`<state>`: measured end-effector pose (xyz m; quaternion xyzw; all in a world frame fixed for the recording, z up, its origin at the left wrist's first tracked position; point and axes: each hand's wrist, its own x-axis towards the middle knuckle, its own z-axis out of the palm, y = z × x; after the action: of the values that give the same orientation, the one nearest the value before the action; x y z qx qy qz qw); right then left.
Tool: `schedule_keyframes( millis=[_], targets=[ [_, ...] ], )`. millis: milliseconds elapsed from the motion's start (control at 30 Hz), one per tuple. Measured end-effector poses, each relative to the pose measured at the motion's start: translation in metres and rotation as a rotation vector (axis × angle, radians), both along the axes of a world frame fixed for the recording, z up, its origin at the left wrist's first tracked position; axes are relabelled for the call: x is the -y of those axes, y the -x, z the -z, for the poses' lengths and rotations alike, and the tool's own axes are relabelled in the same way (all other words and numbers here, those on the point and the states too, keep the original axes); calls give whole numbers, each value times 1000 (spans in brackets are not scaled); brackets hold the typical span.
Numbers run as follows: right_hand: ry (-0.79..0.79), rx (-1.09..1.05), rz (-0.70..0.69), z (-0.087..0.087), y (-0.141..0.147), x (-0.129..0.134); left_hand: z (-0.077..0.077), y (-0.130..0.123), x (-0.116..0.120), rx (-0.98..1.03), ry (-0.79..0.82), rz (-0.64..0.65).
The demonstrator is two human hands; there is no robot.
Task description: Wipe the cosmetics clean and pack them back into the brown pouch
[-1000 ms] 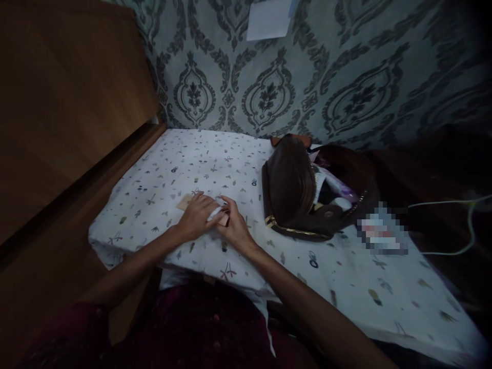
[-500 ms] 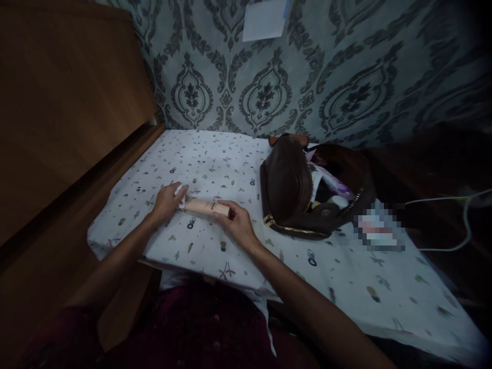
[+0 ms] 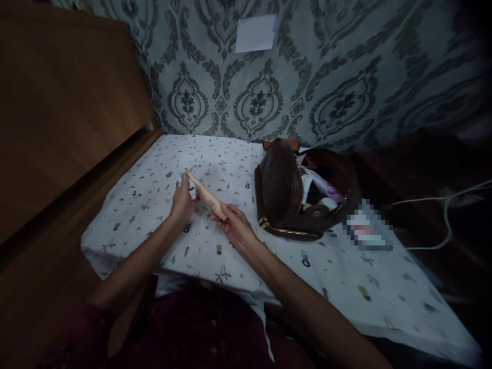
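A beige cosmetic tube [image 3: 208, 199] with small print is held above the patterned cloth, slanting from upper left to lower right. My right hand [image 3: 237, 225] is closed on its lower right end. At the other end, my left hand [image 3: 181, 204] is closed around a crumpled white tissue [image 3: 191, 188], which lies against the tube. Right of my hands, an unzipped dark brown bag [image 3: 279, 179] stands with several things inside, among them a white and purple packet [image 3: 325, 184].
The tabletop wears a white printed cloth [image 3: 215, 154]. A wooden cabinet [image 3: 73, 102] borders it on the left, patterned wallpaper behind. At the right are a pixelated item [image 3: 367, 225] and a pale cable [image 3: 446, 220].
The tube has swung from nearly level to a steeper slant, its left end higher. My left hand and the tissue have moved slightly up and right. The view has shifted a little.
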<state>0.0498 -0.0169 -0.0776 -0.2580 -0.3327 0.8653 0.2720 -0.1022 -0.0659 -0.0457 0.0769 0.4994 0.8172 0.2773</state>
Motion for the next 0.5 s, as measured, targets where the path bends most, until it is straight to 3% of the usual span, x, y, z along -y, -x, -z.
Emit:
schedule_keyframes(
  millis=[167, 267, 400, 500],
  targets=[
    [-37, -24, -58, -3, 2, 3, -3, -41, -6, -90, 72, 251],
    [-27, -41, 11, -4, 3, 0, 2, -58, 0, -300, 131, 411],
    [-75, 36, 129, -5, 3, -6, 10, -63, 11, -636, 156, 489],
    [-134, 71, 123, -7, 3, -5, 14, -58, 16, -763, 191, 525]
  ],
)
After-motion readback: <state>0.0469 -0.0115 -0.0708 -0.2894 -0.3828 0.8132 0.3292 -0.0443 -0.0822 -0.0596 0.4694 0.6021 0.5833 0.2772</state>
